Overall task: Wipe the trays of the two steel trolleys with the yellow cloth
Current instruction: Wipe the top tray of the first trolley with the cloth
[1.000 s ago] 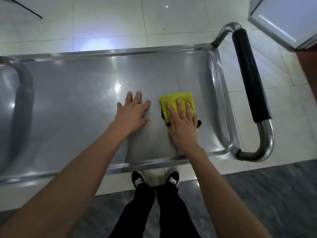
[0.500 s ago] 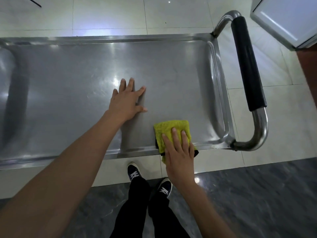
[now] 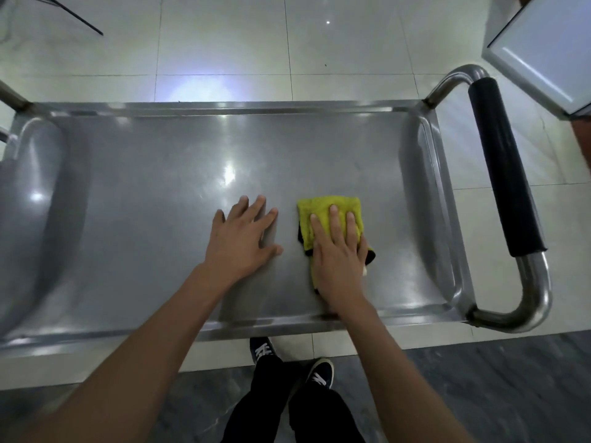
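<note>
The steel trolley's top tray (image 3: 153, 193) fills the middle of the head view. A folded yellow cloth (image 3: 323, 212) with a dark underside lies on the tray right of centre. My right hand (image 3: 339, 254) presses flat on the cloth, fingers pointing away from me. Bare on the steel just left of the cloth rests my left hand (image 3: 243, 238), flat with its fingers spread and holding nothing. Only one trolley is in view.
The trolley's handle (image 3: 505, 164), steel tube with a black grip, curves along the right end. A white cabinet corner (image 3: 543, 49) stands at the top right. My shoes (image 3: 262, 350) are on the floor below the tray's near rim. Pale floor tiles lie beyond.
My right hand has pushed the cloth away from the tray's near rim, back toward the middle, after pulling it to the rim half a second ago. My left hand stays planted.
</note>
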